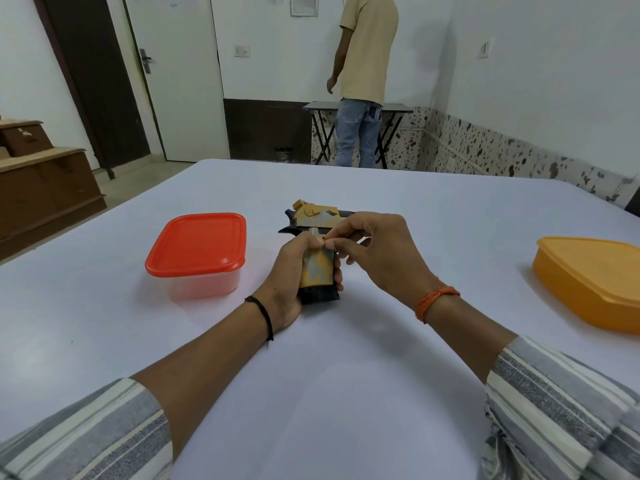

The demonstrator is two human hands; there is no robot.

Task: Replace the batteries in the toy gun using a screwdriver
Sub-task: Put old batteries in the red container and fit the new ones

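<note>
Judging by the layout, the job sits somewhere in the screw stage: no screwdriver or batteries show, and whether the cover has been opened yet cannot be told. The yellow-and-grey camouflage plastic toy gun [318, 251] lies on the white table [346, 375], its grip clasped by the left hand [294, 282]. The right hand [377, 251] pinches something tiny, perhaps 1 screw, against the grip's upper end.

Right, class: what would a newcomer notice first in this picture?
Mid-table, the left hand grips the yellow toy gun by its handle while the right hand pinches something tiny at it. A red-lidded box sits left, an orange container right.
</note>
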